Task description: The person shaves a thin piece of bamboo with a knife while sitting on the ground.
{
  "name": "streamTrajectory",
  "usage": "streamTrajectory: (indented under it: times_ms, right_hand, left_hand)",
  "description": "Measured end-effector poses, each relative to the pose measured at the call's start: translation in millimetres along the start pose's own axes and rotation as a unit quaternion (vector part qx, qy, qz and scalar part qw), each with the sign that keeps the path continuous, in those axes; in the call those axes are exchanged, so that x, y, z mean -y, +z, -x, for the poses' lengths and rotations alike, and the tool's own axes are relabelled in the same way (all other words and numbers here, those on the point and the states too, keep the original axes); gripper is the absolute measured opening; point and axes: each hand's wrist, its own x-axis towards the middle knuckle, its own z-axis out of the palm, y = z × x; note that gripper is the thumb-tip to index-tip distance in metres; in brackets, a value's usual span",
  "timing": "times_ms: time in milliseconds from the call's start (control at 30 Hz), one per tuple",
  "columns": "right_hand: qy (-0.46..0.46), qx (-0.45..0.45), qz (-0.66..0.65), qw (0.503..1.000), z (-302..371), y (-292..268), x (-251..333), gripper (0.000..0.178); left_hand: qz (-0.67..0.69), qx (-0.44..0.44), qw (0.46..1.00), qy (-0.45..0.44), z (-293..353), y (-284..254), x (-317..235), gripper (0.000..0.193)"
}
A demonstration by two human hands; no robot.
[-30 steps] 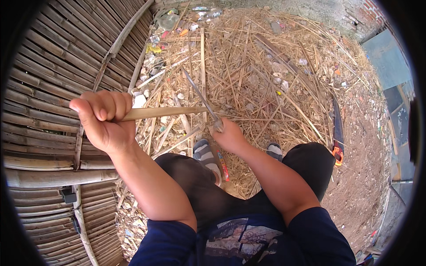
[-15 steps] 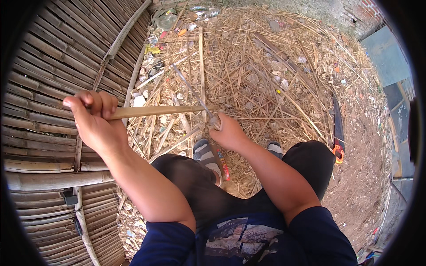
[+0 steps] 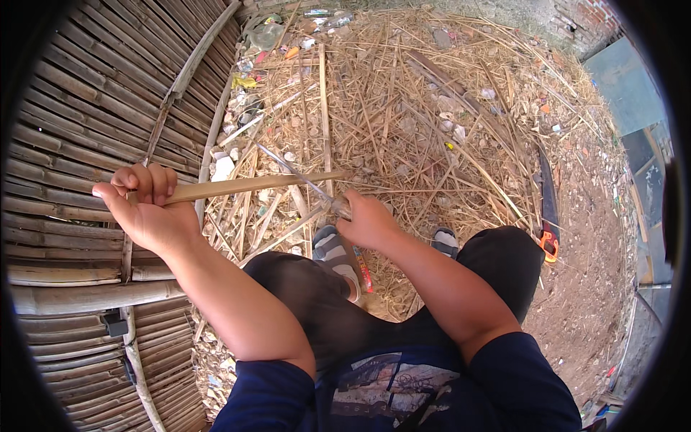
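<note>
My left hand is closed around one end of a flat bamboo strip, which reaches rightward in front of me. A knife with a long narrow blade is in my right hand, its fingers wrapped round the light-coloured handle. The blade slants up and left, crossing the strip near its far right end. Whether the edge bites into the bamboo I cannot tell. Below the knife is my foot in a grey striped sock and sandal.
A wall of bamboo poles rises close on my left. Split bamboo scraps and shavings litter the ground. On the right lies a handsaw with an orange handle. Grey-blue panels stand farther right, and a long upright-lying slat lies ahead.
The knife has swung leftward along the strip, its blade now lying at a flatter slant. My left hand has shifted slightly left and down with the strip.
</note>
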Motion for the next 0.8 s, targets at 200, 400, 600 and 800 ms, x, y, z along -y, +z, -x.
streamTrajectory:
  times_ms: [200, 400, 600, 800]
  right_hand:
    - [-0.085, -0.019, -0.097, 0.991, 9, 0, 18, 0.046]
    - [0.093, -0.028, 0.028, 0.995, 2, 38, -67, 0.042]
    - [-0.007, -0.045, -0.086, 0.995, -2, 10, 4, 0.042]
    - [0.048, -0.004, -0.077, 0.996, 9, 57, -49, 0.043]
  left_hand:
    - [-0.007, 0.017, 1.000, -0.010, 8, 17, 3, 0.040]
    - [0.042, 0.062, 0.997, -0.029, -1, -3, 4, 0.041]
    - [0.099, 0.160, 0.982, -0.028, 7, 6, 2, 0.040]
    - [0.041, 0.061, 0.997, -0.016, 5, 6, 7, 0.041]
